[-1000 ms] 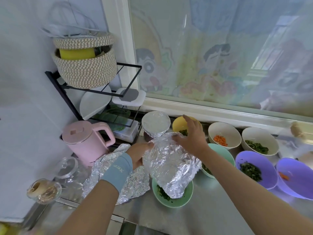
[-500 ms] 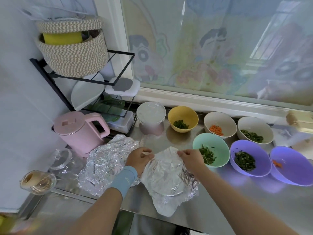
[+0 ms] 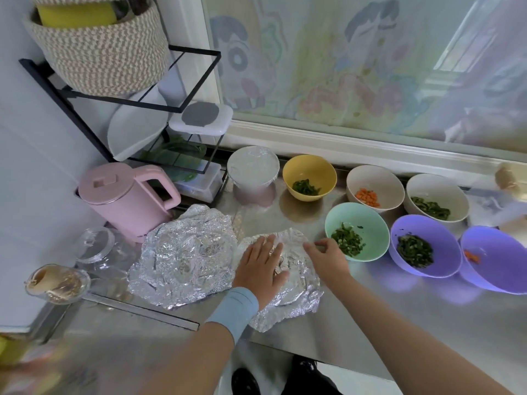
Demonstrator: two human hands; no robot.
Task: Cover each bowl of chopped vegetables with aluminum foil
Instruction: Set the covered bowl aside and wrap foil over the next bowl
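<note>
The left hand (image 3: 262,266) lay flat on the foil sheet (image 3: 302,295); the right hand (image 3: 328,252) sat at its two o'clock edge, pinch unclear. Foil seemed light and tearable, so best held by the edges.

Bare counter (image 3: 370,309) in front; bowls (image 3: 368,223) right, kettle (image 3: 125,201) left.

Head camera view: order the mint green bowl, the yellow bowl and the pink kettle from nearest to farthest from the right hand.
From the right hand, pinching the foil sheet:
1. The mint green bowl, just to its right.
2. The yellow bowl, farther back by the window.
3. The pink kettle, far left.
</note>
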